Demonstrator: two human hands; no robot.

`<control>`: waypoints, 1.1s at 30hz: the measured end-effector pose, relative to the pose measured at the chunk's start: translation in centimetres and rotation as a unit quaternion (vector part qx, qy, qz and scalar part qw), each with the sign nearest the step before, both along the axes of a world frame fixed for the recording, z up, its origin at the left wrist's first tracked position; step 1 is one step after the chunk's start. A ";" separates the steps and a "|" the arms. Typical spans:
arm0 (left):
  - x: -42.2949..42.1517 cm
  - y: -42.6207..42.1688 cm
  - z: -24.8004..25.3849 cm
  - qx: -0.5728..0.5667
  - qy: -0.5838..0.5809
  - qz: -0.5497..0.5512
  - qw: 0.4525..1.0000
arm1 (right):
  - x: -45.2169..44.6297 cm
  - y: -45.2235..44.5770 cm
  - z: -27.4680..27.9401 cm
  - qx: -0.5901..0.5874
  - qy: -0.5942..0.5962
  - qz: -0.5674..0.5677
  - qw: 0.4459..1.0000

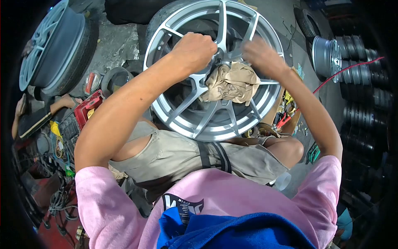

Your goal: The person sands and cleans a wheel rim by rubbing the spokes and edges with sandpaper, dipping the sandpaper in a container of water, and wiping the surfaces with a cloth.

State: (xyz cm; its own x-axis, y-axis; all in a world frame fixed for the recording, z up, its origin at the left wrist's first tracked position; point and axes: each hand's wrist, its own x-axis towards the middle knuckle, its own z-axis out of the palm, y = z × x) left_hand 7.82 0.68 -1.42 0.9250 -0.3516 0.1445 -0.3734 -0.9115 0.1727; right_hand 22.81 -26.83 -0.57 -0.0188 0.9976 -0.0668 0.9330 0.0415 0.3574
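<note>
A silver multi-spoke alloy wheel rim (pixel 224 25) lies face up in front of my lap, resting on what looks like a tyre. A crumpled tan cloth (pixel 234 83) with dark printing covers part of its hub and lower spokes. My left hand (pixel 195 52) is closed in a fist over the upper left spokes beside the hub; whatever its fingers hold is hidden. On the other side, my right hand (pixel 263 58) is above the right spokes, just up from the cloth. Motion smears its fingers, so their grip does not show.
Another silver rim with a tyre (pixel 62 50) stands at the left, near a red toolbox (pixel 89 106) and another person's foot (pixel 68 101). Stacked rims (pixel 356 81) line the right side. A red hose (pixel 350 67) crosses there, and tools (pixel 285 118) lie beside my knee.
</note>
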 end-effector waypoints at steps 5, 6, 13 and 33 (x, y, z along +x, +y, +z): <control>-0.2 -0.5 0.4 -0.006 -0.004 -0.011 1.000 | 3.3 1.4 0.8 0.086 -0.008 -0.094 0.992; 0.0 -0.4 0.5 -0.016 -0.008 -0.006 1.000 | 3.9 1.9 1.0 0.087 -0.012 -0.096 0.992; 0.1 -0.5 1.6 0.033 0.099 0.052 0.993 | -1.9 2.3 -0.3 -0.057 0.053 -0.107 0.991; -0.5 1.3 3.3 0.096 0.123 0.132 0.979 | -5.0 4.1 -0.1 -0.096 -0.064 -0.266 0.957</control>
State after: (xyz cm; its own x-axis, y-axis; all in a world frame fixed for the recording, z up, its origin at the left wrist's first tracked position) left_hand 7.35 2.01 1.93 0.9859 -0.0936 -0.1390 -0.0883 -0.9951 0.0443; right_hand 17.78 -22.73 -0.65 0.5090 0.8329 -0.2173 0.7891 -0.3506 0.5044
